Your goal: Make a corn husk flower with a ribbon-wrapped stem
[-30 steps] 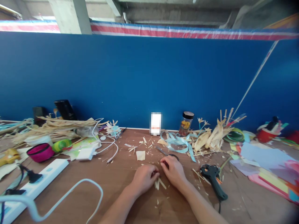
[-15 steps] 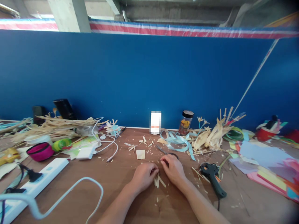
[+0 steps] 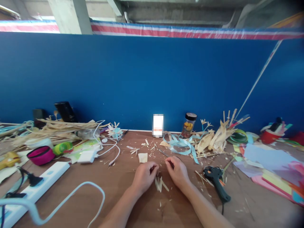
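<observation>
My left hand (image 3: 145, 176) is over the middle of the table, thumb and fingers pinched together; whatever they hold, if anything, is too small or hidden to make out. Across a narrow gap, my right hand (image 3: 177, 171) is curled in a similar pinch, its contents also hidden. Between the wrists, several pale dry husk strips (image 3: 161, 184) lie on the wood. Scissors (image 3: 163, 153) lie just beyond my right hand, which covers most of them. A square pale husk piece (image 3: 142, 157) rests beyond my left hand.
To the right is a black glue gun (image 3: 217, 182); behind it are a blue ribbon (image 3: 182, 145), a lidded jar (image 3: 189, 125) and dry husks (image 3: 213, 139). A white power strip (image 3: 51, 180) and looping cable (image 3: 95, 183) occupy the left. A blue partition (image 3: 133, 76) stands behind.
My hands have drawn slightly apart, the left moving a little up and left. More of the husk strips between them now shows.
</observation>
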A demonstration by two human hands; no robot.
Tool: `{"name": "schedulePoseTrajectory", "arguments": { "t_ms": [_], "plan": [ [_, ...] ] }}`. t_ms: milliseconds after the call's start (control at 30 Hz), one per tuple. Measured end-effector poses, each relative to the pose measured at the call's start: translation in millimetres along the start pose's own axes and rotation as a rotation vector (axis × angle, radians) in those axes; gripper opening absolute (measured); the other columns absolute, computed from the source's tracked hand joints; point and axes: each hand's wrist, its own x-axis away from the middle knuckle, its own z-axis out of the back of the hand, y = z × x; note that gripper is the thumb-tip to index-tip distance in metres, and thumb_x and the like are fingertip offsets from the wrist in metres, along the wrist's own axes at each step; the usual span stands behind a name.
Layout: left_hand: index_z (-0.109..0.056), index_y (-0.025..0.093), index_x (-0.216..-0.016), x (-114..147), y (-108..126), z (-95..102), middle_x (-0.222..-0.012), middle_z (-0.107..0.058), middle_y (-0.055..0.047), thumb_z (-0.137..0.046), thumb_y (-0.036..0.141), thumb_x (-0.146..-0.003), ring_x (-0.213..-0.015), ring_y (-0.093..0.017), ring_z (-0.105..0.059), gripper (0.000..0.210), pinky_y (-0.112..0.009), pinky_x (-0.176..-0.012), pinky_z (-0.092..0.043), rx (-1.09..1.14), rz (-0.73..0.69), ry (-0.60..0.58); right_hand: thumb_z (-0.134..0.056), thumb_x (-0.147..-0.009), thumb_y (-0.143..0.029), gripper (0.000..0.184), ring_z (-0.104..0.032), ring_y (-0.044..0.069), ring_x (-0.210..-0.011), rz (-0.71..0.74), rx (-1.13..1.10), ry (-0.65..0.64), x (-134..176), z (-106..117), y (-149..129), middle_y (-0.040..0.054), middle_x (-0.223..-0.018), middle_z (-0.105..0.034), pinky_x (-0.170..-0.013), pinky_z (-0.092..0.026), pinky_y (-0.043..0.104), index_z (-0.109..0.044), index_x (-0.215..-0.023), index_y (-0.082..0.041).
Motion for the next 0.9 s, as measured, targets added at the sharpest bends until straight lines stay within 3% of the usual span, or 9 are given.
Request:
{"name": "schedulePoseTrajectory", "arguments": {
  "t_ms": [267,533,767,900],
  "plan": [
    [-0.058,0.022,-0.092,1,-4,10.0,-0.092,-0.058,-0.004,-0.040,0.021,-0.081,-0.085,-0.017,-0.051,0.022,-0.026,-0.074,-0.037,-0.324,0.066,0.167,-0.042,-0.081,-0.027,0.018,-0.054,0.016,-0.072,-0.046,-0.192,0.169,-1,4,-4,0.0044,-0.077,-0.059,-0.067,-0.042,0.025,-0.058,-0.080,-0.017],
    [-0.060,0.021,-0.088,0,-11,12.5,-0.089,-0.058,-0.006,-0.039,0.024,-0.082,-0.088,-0.020,-0.049,0.023,-0.032,-0.076,-0.035,-0.518,0.145,0.107,-0.046,-0.079,-0.036,0.026,-0.054,0.015,-0.063,-0.239,-0.428,0.273,-12,24,-19,0.0046,-0.072,-0.061,-0.059,-0.043,0.026,-0.059,-0.087,-0.015],
    [-0.061,0.020,-0.080,2,-10,15.5,-0.085,-0.057,-0.008,-0.036,0.026,-0.082,-0.084,-0.022,-0.050,0.026,-0.033,-0.072,-0.036,-0.620,0.189,0.129,-0.052,-0.075,-0.036,0.025,-0.048,0.011,-0.057,-0.330,-0.644,0.407,-20,56,-27,0.0008,-0.066,-0.055,-0.051,-0.040,0.021,-0.057,-0.088,-0.016],
    [-0.060,0.022,-0.091,2,-12,13.5,-0.087,-0.058,-0.008,-0.037,0.026,-0.081,-0.083,-0.022,-0.051,0.024,-0.033,-0.070,-0.037,-0.586,0.152,0.155,-0.051,-0.076,-0.036,0.026,-0.046,0.010,-0.054,-0.267,-0.546,0.426,-21,83,-29,0.0001,-0.065,-0.053,-0.049,-0.037,0.020,-0.057,-0.090,-0.015]
  ]
}}
